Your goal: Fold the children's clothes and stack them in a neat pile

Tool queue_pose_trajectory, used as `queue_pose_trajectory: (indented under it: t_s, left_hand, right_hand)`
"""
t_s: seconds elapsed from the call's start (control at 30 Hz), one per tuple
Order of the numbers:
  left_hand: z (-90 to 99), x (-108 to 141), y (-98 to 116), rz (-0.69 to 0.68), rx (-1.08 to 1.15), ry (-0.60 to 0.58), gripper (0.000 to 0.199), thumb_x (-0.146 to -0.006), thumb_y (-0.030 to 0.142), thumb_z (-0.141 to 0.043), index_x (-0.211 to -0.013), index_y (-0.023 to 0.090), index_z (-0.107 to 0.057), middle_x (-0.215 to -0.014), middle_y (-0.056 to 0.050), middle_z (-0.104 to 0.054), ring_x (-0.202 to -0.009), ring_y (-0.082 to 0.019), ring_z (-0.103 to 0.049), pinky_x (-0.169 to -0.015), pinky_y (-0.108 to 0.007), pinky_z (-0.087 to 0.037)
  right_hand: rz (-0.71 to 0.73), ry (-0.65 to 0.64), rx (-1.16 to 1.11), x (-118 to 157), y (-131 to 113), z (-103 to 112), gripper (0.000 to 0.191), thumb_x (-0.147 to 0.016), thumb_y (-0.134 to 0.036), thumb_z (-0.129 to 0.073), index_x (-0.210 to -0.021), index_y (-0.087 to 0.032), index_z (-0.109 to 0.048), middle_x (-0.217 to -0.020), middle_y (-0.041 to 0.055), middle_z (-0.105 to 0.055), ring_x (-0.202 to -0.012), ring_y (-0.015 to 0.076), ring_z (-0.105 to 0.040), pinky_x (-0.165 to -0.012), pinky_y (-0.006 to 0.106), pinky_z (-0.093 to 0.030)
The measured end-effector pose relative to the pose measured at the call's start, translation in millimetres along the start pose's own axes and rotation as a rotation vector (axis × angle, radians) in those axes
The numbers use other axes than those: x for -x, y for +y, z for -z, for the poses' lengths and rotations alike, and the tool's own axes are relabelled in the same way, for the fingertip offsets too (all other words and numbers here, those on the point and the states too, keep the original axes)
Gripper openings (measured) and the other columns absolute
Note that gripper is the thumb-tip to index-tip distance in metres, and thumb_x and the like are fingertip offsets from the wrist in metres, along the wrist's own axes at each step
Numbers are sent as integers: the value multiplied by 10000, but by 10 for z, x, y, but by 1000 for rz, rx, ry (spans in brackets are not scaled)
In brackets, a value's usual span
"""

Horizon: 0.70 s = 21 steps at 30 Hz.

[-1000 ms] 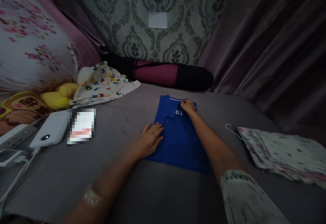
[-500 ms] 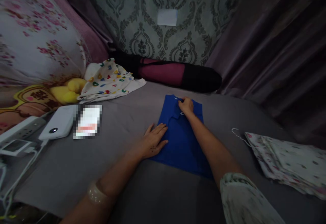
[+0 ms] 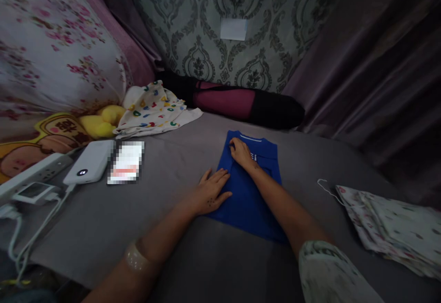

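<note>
A blue shirt [image 3: 248, 206] lies on the grey bed sheet with its sides folded in, the neckline at the far end and some white print partly covered by my wrist. My left hand [image 3: 212, 192] rests flat on the shirt's left edge, fingers spread. Near the upper left shoulder of the shirt, my right hand [image 3: 241, 152] has its fingers curled together on the fabric. My fingers hide the exact bit of cloth between the tips.
To the right sits a stack of folded patterned clothes [image 3: 396, 225] with a white cord. On the left are a power bank [image 3: 90, 161], a phone [image 3: 127, 163], a power strip [image 3: 37, 174] and cables. A letter-print garment [image 3: 155, 110] and a black-and-maroon bag [image 3: 227, 101] lie at the back.
My right hand has moved left from the collar to the shirt's upper left side. The flap near the collar now lies flatter, showing the neckline and print. My left hand stays in place.
</note>
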<state>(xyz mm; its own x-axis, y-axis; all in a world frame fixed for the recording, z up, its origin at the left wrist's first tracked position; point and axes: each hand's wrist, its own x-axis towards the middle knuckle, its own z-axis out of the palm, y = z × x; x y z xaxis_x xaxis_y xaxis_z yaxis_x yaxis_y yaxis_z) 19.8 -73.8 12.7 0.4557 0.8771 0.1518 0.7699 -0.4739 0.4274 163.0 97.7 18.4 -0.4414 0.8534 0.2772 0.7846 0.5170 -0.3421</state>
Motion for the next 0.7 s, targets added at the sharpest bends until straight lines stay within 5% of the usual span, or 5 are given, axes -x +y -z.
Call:
queue_pose_trajectory:
  t_s: [0.17, 0.3, 0.5, 0.7]
  left_hand:
    - [-3, -1, 1, 6, -6, -11, 595, -986, 504, -331, -1459, 143, -353, -1525, -174, -366, -1443, -266, -281, -1180, -530, -171]
    - [12, -3, 11, 10, -12, -18, 590, -985, 519, -321, -1456, 166, -356, -1526, -165, -368, -1440, -262, -289, -1179, -530, -180]
    - [51, -13, 51, 34, -23, 3, 583, -993, 527, -275, -1433, 164, -393, -1513, -157, -393, -1434, -255, -304, -1180, -531, -190]
    - [82, -42, 105, 76, -48, 4, 522, -1020, 430, -231, -1415, 149, -422, -1507, -137, -410, -1426, -234, -323, -1183, -527, -195]
  right_hand:
    - [-28, -53, 27, -19, -1, -39, 197, -926, -226, -490, -1061, -143, -608, -1120, 109, -655, -1095, 204, -577, -954, 282, -388]
    - [-59, -120, 34, -35, -34, 25, 308, -981, -399, -421, -1038, -161, -608, -1079, 116, -672, -1028, 208, -612, -900, 285, -403]
    - [-98, -126, 65, -190, -7, 132, 456, -1031, -311, -202, -1077, -158, -628, -1119, 130, -684, -1093, 212, -607, -945, 301, -391]
    - [-127, -146, 187, -384, 62, -34, 510, -1003, -287, -255, -1435, -61, -403, -1532, 155, -357, -1430, 246, -277, -1158, 397, -184]
